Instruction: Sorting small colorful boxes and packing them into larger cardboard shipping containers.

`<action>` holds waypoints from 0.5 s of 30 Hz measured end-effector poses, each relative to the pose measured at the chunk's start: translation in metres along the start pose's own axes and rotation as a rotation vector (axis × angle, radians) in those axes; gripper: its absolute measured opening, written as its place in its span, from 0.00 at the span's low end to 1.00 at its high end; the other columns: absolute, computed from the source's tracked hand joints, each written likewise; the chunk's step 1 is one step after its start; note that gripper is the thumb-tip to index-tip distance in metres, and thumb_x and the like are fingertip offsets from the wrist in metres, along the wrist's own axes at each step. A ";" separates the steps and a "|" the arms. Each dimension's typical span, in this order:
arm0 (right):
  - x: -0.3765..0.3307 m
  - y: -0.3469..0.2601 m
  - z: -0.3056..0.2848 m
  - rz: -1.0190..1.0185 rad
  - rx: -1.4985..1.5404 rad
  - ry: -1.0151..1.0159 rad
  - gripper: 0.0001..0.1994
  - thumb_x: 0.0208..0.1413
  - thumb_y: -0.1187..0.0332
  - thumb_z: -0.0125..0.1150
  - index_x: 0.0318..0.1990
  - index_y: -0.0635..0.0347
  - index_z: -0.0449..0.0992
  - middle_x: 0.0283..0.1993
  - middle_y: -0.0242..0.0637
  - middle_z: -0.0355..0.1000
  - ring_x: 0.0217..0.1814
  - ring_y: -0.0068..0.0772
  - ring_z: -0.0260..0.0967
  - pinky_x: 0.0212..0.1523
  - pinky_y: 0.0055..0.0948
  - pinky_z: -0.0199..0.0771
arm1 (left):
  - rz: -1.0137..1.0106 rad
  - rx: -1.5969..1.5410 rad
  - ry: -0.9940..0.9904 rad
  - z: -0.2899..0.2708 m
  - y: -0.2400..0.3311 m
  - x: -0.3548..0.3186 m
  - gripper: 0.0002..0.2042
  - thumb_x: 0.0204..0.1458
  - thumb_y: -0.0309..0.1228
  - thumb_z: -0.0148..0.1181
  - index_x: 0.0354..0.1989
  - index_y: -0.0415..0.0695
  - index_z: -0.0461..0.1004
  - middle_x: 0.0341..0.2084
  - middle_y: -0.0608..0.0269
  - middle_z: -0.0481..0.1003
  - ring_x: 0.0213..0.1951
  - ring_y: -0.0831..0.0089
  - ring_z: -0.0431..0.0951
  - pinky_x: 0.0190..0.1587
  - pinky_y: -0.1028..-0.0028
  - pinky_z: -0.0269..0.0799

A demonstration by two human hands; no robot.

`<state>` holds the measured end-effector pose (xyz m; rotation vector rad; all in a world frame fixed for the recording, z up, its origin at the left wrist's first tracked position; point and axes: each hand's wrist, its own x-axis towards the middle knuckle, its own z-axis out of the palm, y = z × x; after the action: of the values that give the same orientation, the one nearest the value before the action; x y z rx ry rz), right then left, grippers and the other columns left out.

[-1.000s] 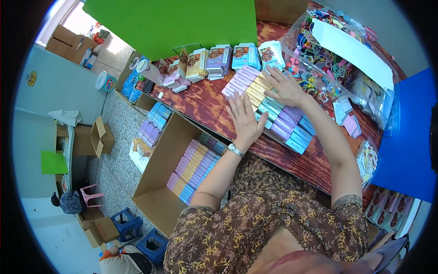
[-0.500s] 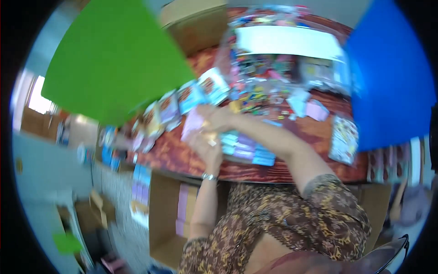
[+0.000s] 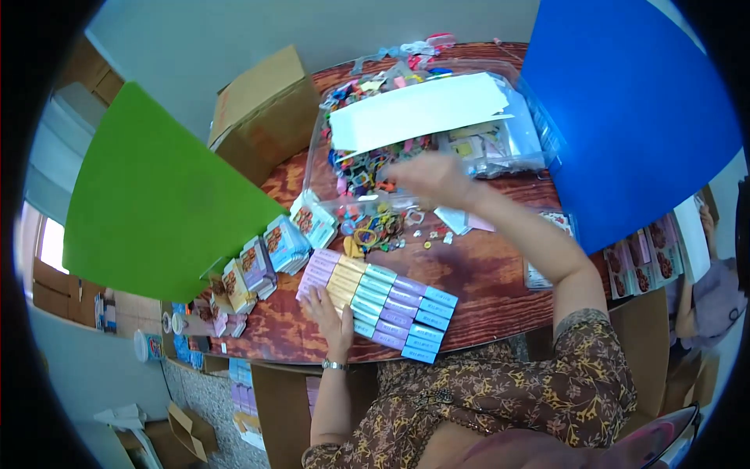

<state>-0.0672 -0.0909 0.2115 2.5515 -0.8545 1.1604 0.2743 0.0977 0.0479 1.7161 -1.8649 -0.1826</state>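
Note:
A block of small flat boxes (image 3: 388,309) lies on the table near its front edge, in rows of lilac, yellow, mint, purple and blue. My left hand (image 3: 330,314) rests on the block's left end, over lilac and yellow boxes, with its fingers stretched and the thumb apart. Raised above the front part of a clear plastic bin (image 3: 316,148), my right hand (image 3: 437,178) is smeared by motion, and its fingers cannot be made out. Many small colourful trinkets (image 3: 367,168) fill the bin. White sheets (image 3: 418,113) lie across its top.
Stacks of printed cards (image 3: 287,242) stand left of the boxes, beside a green panel (image 3: 156,203). A cardboard box (image 3: 262,109) is at the back left; a blue panel (image 3: 625,125) rises at the right. Loose trinkets (image 3: 379,228) lie before the bin. Another person's sleeve (image 3: 707,301) shows far right.
Both hands were together at the left end of the boxes. My right hand has gone up and right over the bin; my left stays on the boxes. The view has shifted.

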 end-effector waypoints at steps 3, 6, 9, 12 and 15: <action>-0.037 0.118 -0.031 0.345 -0.229 0.307 0.10 0.57 0.69 0.60 0.45 0.53 0.80 0.39 0.41 0.79 0.38 0.45 0.79 0.40 0.38 0.79 | -0.020 0.023 0.013 -0.001 -0.002 -0.004 0.36 0.60 0.46 0.48 0.71 0.35 0.51 0.72 0.39 0.44 0.73 0.36 0.32 0.71 0.44 0.30; -0.085 0.209 -0.070 1.005 -0.484 -0.219 0.19 0.59 0.56 0.58 0.52 0.58 0.77 0.46 0.49 0.78 0.46 0.54 0.77 0.48 0.45 0.77 | -0.036 0.020 0.029 -0.005 0.002 -0.006 0.36 0.60 0.48 0.48 0.71 0.35 0.52 0.72 0.39 0.44 0.73 0.37 0.33 0.71 0.44 0.30; -0.171 0.278 -0.061 0.923 -0.382 -0.696 0.32 0.55 0.46 0.60 0.54 0.68 0.73 0.49 0.57 0.76 0.50 0.58 0.75 0.52 0.47 0.74 | -0.018 0.010 0.031 0.002 -0.001 -0.003 0.36 0.60 0.48 0.47 0.71 0.36 0.52 0.72 0.40 0.45 0.73 0.37 0.34 0.71 0.44 0.30; -0.166 0.270 -0.021 1.015 -0.312 -0.750 0.39 0.49 0.43 0.64 0.53 0.78 0.71 0.50 0.64 0.74 0.53 0.61 0.73 0.55 0.46 0.73 | -0.042 0.035 0.035 0.000 -0.002 -0.005 0.36 0.60 0.48 0.48 0.71 0.36 0.53 0.72 0.40 0.45 0.73 0.37 0.34 0.71 0.44 0.30; -0.152 0.271 -0.014 1.040 -0.296 -0.820 0.38 0.47 0.45 0.69 0.51 0.77 0.71 0.50 0.65 0.74 0.55 0.60 0.72 0.55 0.44 0.73 | -0.044 0.052 0.000 -0.003 0.001 -0.004 0.36 0.59 0.47 0.49 0.71 0.36 0.52 0.72 0.40 0.45 0.73 0.38 0.34 0.71 0.45 0.30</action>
<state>-0.3139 -0.2414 0.0957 2.2462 -2.4707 -0.0356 0.2751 0.1025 0.0500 1.7935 -1.8472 -0.1526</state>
